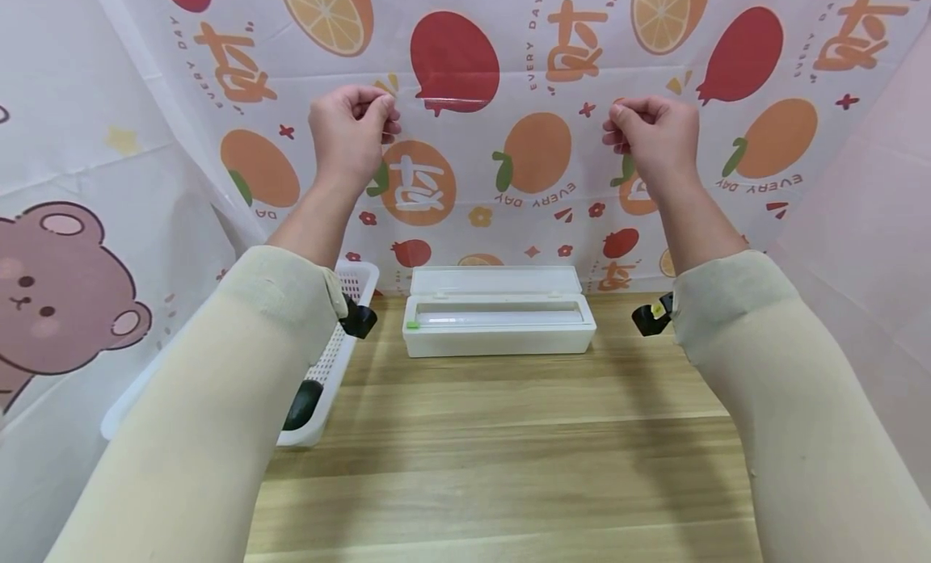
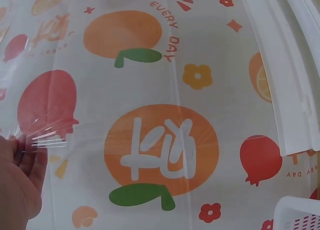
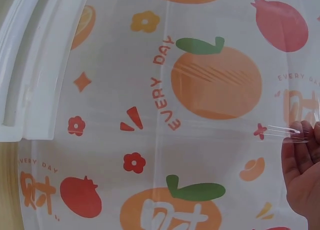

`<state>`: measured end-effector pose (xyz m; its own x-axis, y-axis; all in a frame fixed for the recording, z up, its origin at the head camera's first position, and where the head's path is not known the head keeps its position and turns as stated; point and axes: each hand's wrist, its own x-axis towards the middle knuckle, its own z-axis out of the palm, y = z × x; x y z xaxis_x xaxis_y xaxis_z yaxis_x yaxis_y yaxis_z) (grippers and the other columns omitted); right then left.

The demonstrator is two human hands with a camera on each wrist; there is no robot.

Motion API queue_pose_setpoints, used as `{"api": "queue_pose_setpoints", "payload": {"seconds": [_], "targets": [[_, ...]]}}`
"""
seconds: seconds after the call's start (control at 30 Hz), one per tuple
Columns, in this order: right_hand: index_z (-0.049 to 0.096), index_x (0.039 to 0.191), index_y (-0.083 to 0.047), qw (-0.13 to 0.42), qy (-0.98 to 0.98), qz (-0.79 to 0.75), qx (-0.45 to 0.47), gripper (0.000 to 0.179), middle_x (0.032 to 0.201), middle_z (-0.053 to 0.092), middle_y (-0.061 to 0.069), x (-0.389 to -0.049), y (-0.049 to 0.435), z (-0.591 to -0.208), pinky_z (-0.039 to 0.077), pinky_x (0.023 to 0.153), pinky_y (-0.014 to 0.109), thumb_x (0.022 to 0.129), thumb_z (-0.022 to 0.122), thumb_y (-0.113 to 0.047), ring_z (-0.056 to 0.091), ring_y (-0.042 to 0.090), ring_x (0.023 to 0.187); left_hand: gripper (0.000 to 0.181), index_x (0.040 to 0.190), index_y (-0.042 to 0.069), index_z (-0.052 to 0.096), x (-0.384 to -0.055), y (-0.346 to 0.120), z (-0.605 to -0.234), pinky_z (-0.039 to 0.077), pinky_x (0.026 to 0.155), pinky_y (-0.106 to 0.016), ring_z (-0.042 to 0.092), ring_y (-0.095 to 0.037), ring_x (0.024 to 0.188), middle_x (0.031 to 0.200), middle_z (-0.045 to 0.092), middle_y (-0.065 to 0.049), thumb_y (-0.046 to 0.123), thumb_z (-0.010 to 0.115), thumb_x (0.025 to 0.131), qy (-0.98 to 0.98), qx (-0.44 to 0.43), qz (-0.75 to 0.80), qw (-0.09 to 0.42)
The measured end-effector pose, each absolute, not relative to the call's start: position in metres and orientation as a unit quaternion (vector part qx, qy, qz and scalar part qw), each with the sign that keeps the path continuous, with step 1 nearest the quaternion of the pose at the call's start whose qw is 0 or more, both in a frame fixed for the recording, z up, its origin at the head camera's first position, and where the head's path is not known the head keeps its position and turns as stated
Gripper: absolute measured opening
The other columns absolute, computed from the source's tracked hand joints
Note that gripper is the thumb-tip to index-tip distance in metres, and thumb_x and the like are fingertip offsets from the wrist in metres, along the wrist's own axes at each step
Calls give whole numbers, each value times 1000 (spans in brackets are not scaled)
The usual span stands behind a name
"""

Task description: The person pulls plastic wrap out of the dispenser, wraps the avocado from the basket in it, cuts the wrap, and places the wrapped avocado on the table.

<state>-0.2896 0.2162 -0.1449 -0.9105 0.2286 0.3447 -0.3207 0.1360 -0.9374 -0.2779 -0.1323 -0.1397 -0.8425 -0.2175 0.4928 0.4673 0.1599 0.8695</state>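
Observation:
A sheet of clear cling film (image 2: 47, 137) stretches between my raised hands. My left hand (image 1: 349, 135) pinches one upper corner between thumb and fingers. Level with it, my right hand (image 1: 658, 139) pinches the other corner. Creases fan out from the fingertips in both wrist views. Below, on the table, sits a white cling film dispenser (image 1: 502, 343) with its lid (image 1: 496, 280) tipped back. A pale roll (image 1: 502, 318) lies inside it, and a small green slider (image 1: 413, 325) is at its left end. Both hands are well above the dispenser.
A white perforated basket (image 1: 334, 377) stands at the left, partly behind my left sleeve, with a dark green rounded thing (image 1: 302, 405) in it. The wooden table (image 1: 509, 466) extends towards me. A fruit-print sheet (image 1: 465, 183) hangs behind the dispenser.

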Motion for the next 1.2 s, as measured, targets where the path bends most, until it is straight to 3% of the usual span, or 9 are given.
{"api": "queue_pose_setpoints", "payload": {"seconds": [0.57, 0.9, 1.2], "targets": [[76, 99, -5, 244, -678, 688, 86, 28, 89, 72, 7, -278, 215, -142, 56, 77, 25, 81, 79, -25, 70, 18, 77, 17, 99, 1, 72, -273, -127, -136, 56, 75, -22, 65, -17, 75, 84, 69, -5, 15, 70, 90, -677, -129, -662, 295], [75, 103, -2, 222, -660, 708, 116, 29, 89, 73, 9, -266, 227, -147, 57, 71, 23, 81, 80, -21, 71, 21, 76, 17, 97, -1, 73, -253, -129, -135, 57, 69, -22, 67, -19, 73, 82, 70, -8, 12, 73, 87, -667, -141, -683, 262], [69, 102, 13, 164, -603, 760, 178, 32, 81, 71, 17, -239, 250, -173, 56, 53, 28, 79, 80, -6, 68, 24, 64, 18, 93, -3, 73, -222, -133, -149, 59, 67, -28, 67, -23, 70, 79, 70, -13, 10, 78, 82, -639, -165, -727, 189]]}}
